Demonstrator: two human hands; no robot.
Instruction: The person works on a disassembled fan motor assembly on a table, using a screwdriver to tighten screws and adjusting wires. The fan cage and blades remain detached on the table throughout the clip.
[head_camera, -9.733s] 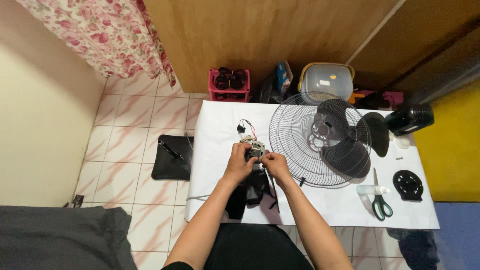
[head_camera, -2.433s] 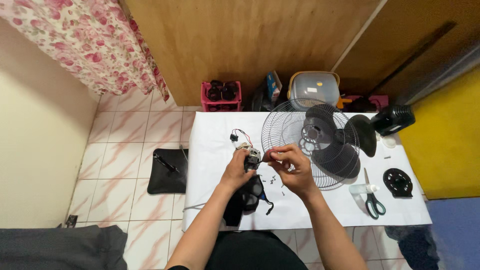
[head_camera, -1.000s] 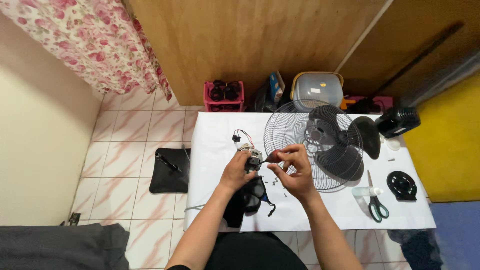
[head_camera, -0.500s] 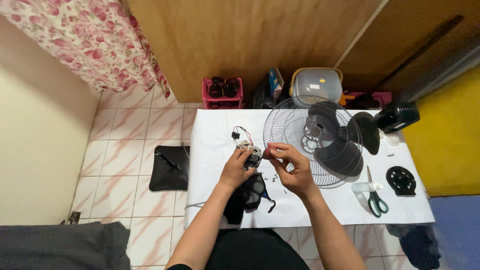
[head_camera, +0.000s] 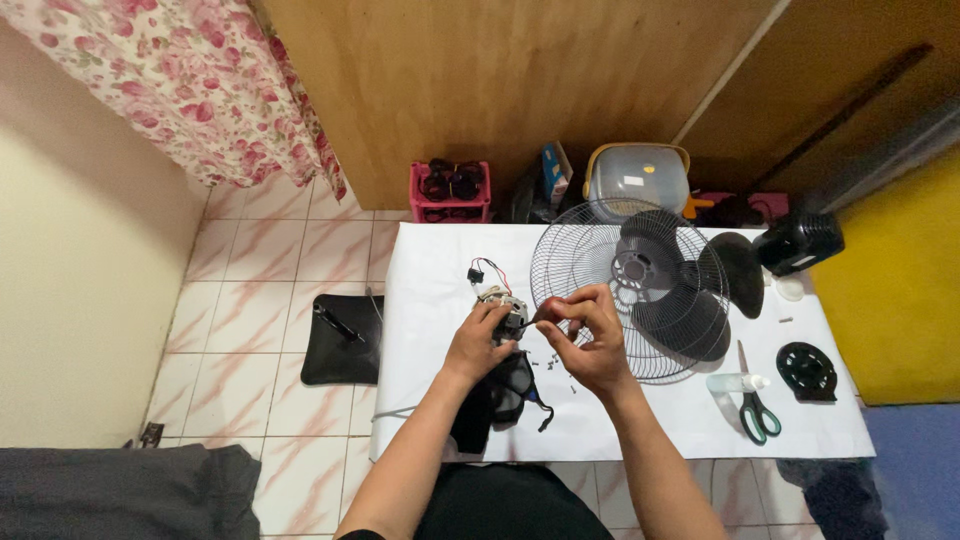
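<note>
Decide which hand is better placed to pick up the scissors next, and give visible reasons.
Probably the right hand: it is nearer the scissors at the table's right end. The left hand rests on the fan motor, farther away.

Fan motor (head_camera: 503, 312) on table (head_camera: 440, 262), fan guard (head_camera: 625, 290) right of it, scissors (head_camera: 754, 407) further right

A white-covered table (head_camera: 430, 260) stands on a floor of pale tiles (head_camera: 250, 300) veined with pink, backed by a brown wooden wall (head_camera: 480, 90), with a cream wall (head_camera: 80, 280) and rose-patterned curtain (head_camera: 190, 80) at left and a yellow wall (head_camera: 900, 290) at right.
</note>
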